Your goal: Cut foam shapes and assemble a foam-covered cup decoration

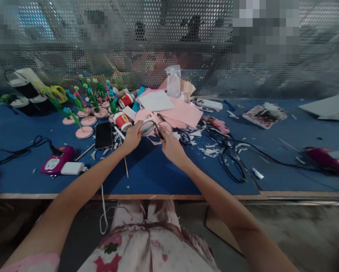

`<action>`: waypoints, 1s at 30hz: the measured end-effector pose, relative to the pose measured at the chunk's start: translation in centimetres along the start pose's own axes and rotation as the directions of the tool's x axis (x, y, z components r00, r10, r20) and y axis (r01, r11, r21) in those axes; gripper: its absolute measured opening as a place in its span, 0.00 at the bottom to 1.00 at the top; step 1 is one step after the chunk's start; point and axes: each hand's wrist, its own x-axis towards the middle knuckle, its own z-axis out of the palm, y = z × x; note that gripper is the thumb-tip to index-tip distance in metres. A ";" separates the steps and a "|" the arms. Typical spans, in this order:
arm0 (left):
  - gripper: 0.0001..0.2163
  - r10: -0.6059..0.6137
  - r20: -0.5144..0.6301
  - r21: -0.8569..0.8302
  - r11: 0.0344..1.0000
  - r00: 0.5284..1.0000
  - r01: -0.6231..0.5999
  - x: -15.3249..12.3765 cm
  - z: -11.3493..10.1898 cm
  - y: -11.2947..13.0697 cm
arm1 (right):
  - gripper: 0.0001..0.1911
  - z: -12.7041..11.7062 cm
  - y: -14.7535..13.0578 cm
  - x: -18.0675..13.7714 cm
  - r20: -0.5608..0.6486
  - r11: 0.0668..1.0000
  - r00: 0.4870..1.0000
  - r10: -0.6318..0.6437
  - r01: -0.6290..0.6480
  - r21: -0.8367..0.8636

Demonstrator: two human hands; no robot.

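Note:
My left hand (pixel 133 137) pinches a small round piece with a pale rim (pixel 147 127); its exact kind is unclear. My right hand (pixel 172 148) is closed around a dark, narrow tool that looks like scissors (pixel 159 132), its point directed away from me. A second round pinkish piece (pixel 166 128) shows right by the right fingers. Both hands are close together over the front of a pile of pink paper sheets (pixel 186 113). Red and white paper cups (pixel 123 121) lie just left of the pile.
Green craft flowers on pink round bases (pixel 84 132) stand at left. Nearby are a black phone (pixel 103 136) and a purple power strip (pixel 57 160). White scraps (pixel 211 151) and a black cable (pixel 234 175) lie at right. A perforated metal screen (pixel 214 49) rises behind the blue table.

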 end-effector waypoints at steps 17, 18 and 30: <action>0.15 -0.095 -0.084 -0.010 0.996 0.992 0.094 -0.2 0.7 -0.8 | 0.33 0.6 0.5 0.2 0.077 0.999 0.997 -0.002 -0.002 0.051; 0.15 -0.075 -0.101 -0.027 0.997 0.992 0.073 -0.2 0.7 -1.0 | 0.33 0.5 0.5 0.0 0.067 0.998 0.998 0.008 -0.012 0.059; 0.23 0.046 0.032 0.180 0.982 0.998 -0.051 0.4 -2.1 -0.9 | 0.32 -0.1 0.7 0.0 -0.207 1.000 0.978 -0.009 0.013 0.019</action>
